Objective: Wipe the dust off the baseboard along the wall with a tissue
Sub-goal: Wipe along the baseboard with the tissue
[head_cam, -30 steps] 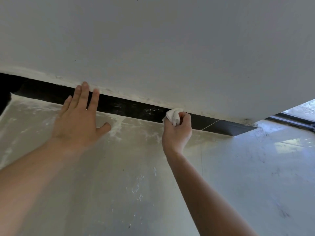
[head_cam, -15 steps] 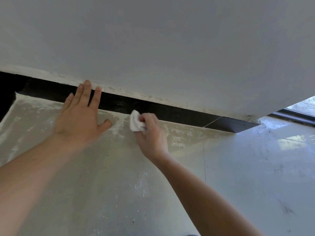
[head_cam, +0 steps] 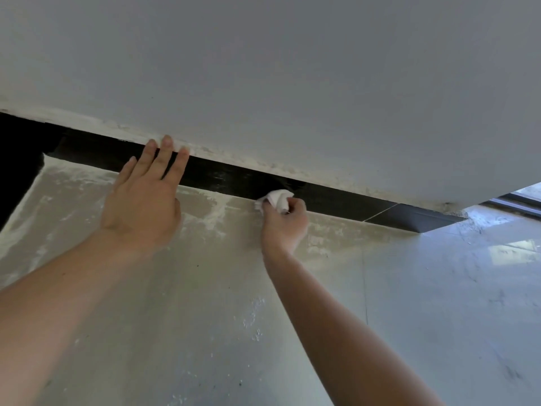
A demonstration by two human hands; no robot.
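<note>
Down low at the foot of a pale grey wall (head_cam: 292,68), looking along a glossy black baseboard (head_cam: 234,180) running left to right under it. Chalky white crust all along the seam above the strip, plus white dust smears (head_cam: 210,212) on the shiny pale floor (head_cam: 439,288) right in front of it. Dark recess (head_cam: 17,159) at the far left end, metal door track (head_cam: 515,200) past the wall's corner on the right. Thin tile joint (head_cam: 364,276) crossing the floor and carrying on up the baseboard face near that right end.

In the way: just the left hand, lying across the strip to the left of the tissue. Bare baseboard and open floor to the right of the right hand, all the way to the corner where the strip ends.

Left hand (head_cam: 140,206) flat and spread, palm down on the floor, fingers straight and reaching over the baseboard up to the dusty seam, holding nothing. Right hand (head_cam: 284,227) curled round a crumpled white tissue (head_cam: 276,199), wad poking out the top of the fist and pressed against the lower edge of the baseboard where it meets the floor, roughly midway along the visible strip, clear of the left hand
</note>
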